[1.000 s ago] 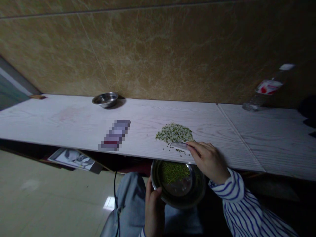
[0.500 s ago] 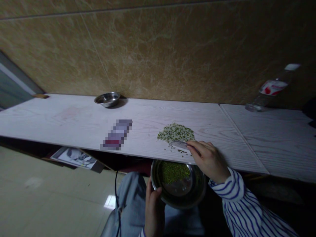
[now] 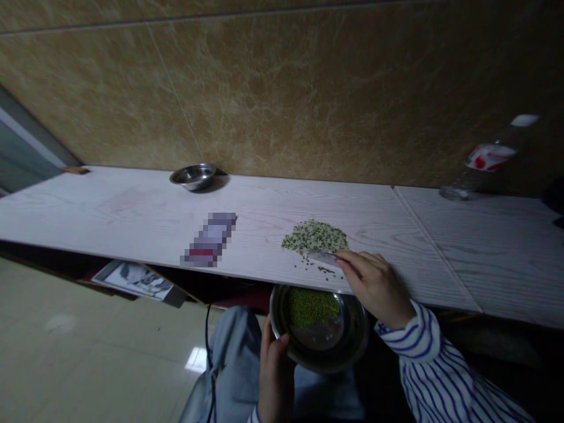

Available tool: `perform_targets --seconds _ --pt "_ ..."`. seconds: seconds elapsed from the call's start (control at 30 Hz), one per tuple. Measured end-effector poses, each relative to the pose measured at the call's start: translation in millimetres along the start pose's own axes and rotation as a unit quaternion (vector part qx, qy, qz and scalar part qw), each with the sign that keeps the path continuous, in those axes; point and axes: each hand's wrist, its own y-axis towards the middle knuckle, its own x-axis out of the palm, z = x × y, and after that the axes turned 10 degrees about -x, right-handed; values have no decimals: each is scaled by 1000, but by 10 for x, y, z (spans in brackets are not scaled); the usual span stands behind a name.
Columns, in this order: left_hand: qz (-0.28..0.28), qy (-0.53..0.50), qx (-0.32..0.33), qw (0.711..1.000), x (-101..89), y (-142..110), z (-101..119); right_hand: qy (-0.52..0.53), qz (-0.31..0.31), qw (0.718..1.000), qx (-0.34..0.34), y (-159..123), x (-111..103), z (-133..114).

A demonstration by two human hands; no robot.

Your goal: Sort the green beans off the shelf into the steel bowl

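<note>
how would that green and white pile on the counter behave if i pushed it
The pile would probably spread rather than slide as one, being small loose grains. The stray green grains look roundish, so they may roll. Several lie near the counter's front edge, so pushing that way could drop some over.

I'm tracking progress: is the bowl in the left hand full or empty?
Partly filled: inside the bowl, green beans cover the far part of its bottom, but not the near part.
</note>
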Motion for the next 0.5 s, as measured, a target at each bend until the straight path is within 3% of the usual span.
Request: perform_targets --seconds 0.5 --pt "-5 -5 -7 1000 40 -34 36 3 -4 1000 -3 21 7 -17"
